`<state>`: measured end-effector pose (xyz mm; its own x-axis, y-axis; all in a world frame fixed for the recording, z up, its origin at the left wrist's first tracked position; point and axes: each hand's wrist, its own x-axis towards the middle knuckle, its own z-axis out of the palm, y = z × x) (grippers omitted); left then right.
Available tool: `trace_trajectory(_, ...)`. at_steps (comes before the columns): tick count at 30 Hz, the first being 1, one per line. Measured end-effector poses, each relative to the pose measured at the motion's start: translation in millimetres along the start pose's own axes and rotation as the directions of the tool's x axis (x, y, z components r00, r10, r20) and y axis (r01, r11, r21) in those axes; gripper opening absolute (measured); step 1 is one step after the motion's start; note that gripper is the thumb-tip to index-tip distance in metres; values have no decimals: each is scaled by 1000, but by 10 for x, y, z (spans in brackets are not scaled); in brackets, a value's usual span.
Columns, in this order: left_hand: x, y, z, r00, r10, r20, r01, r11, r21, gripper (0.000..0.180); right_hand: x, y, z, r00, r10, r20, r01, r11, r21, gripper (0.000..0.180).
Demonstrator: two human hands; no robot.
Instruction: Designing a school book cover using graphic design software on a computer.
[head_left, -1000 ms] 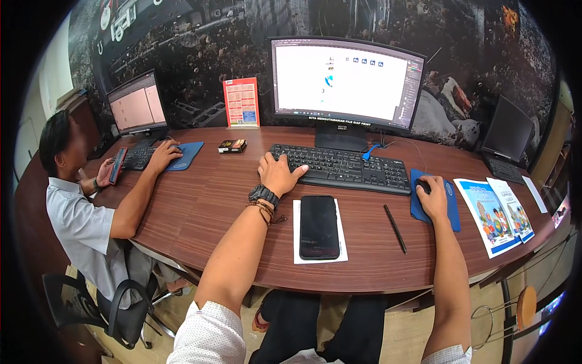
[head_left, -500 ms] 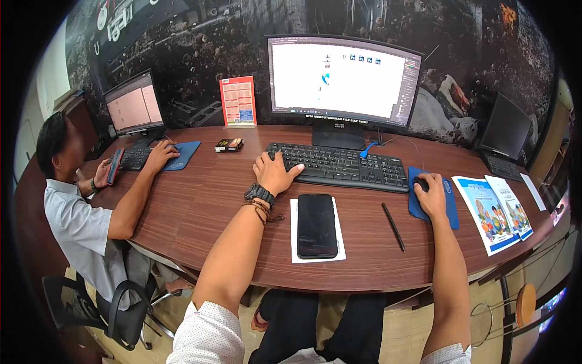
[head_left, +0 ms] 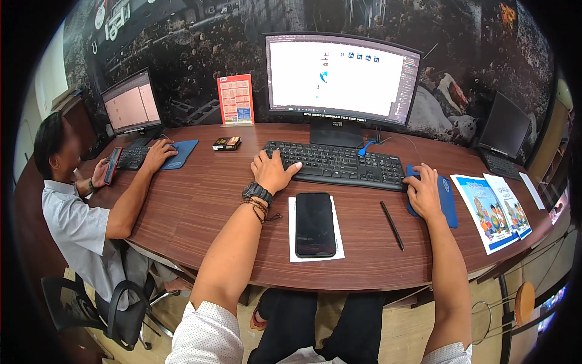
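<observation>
My left hand [head_left: 273, 172] rests on the left end of a black keyboard [head_left: 339, 164]. Its fingers are spread over the keys and the thumb points right. At the keyboard's right end, my right hand [head_left: 425, 193] curls over a computer mouse on a blue mouse pad [head_left: 449, 212]; the hand hides nearly all of the mouse. Behind the keyboard a wide curved monitor [head_left: 364, 79] shows a white page with a row of small blue icons and a few pictures. Between my forearms, a black smartphone [head_left: 315, 224] lies on a white paper [head_left: 339, 252].
A black pen [head_left: 391, 225] lies right of the phone. Colourful booklets [head_left: 488, 215] are on the right, before another monitor [head_left: 504, 127]. A small dark box [head_left: 227, 144] and red stand card [head_left: 235, 100] stand left. A co-worker [head_left: 85, 206] sits far left, holding a phone [head_left: 113, 165].
My right hand has shifted slightly left on the mouse, toward the keyboard's edge. The left hand keeps its place on the keys, and the whole view has moved very slightly.
</observation>
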<state>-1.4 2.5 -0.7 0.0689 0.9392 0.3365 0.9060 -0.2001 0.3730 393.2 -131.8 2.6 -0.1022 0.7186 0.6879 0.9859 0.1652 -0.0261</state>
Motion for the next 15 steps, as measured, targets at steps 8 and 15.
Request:
trace_trajectory(8, 2, 6, 12, 1000, -7, 12, 7, 1000, 11, 89, -9, -41, 21, 999, 34, 19, -34, 999, 8, 15)
trace_trajectory(15, 0, -1, 19, 1000, 6, -3, -6, 1000, -1, 90, -8, -17, 43, 1000, 15, -7, -15, 1000, -3, 14)
